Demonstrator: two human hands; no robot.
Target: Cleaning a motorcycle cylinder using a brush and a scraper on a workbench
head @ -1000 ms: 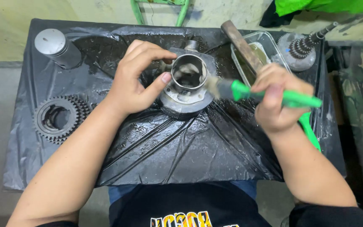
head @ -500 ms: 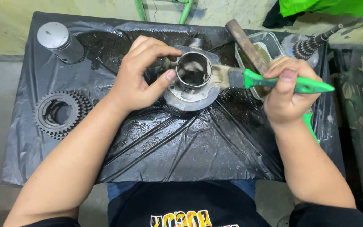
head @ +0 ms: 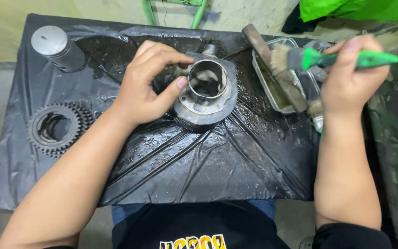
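Half-cleaned by the look of it, the flanged metal cylinder [head: 207,90] sat pinched by the left hand [head: 146,87], grey residue inside. Right of that grip, the right hand [head: 353,76] clasped a green-handled brush [head: 328,56] over the tray [head: 272,87]; gear [head: 56,129] untouched leftward.

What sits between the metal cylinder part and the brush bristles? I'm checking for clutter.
Only wet black plastic sheet in the head view between the cylinder and brush.
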